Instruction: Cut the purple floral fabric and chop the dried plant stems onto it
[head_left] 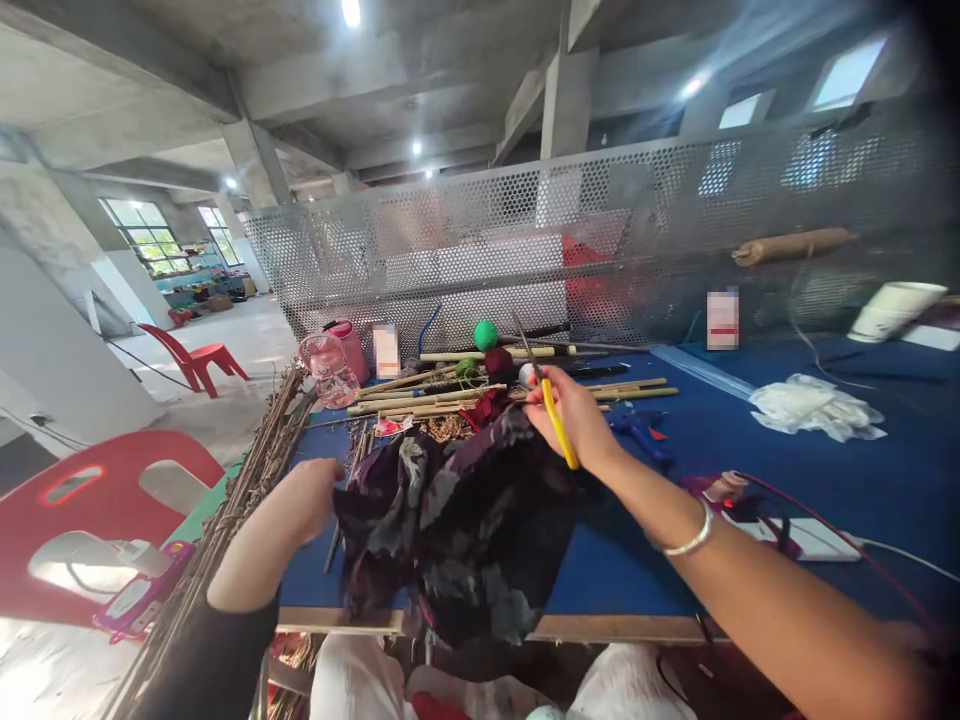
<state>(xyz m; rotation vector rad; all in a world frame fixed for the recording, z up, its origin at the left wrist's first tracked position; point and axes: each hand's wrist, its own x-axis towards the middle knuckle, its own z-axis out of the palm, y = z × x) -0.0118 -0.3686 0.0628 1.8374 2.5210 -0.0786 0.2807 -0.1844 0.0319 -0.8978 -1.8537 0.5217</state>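
My right hand [576,420] is closed on a pair of yellow-handled scissors [546,395], blades pointing up and away, held over the far edge of a dark floral cloth [457,510]. A silver bangle sits on that wrist. My left hand [306,498] grips the cloth's left edge, fingers curled into the fabric. The cloth is bunched on the blue table [750,470] and hangs over its front edge toward my lap.
Bamboo sticks [450,392], yarn balls [486,335] and a pink jug [337,365] lie behind the cloth. Thin twigs [247,480] run along the table's left edge. White plastic [814,405], a glue gun and cables sit right. Red chairs [105,500] stand left; a perforated metal screen backs the table.
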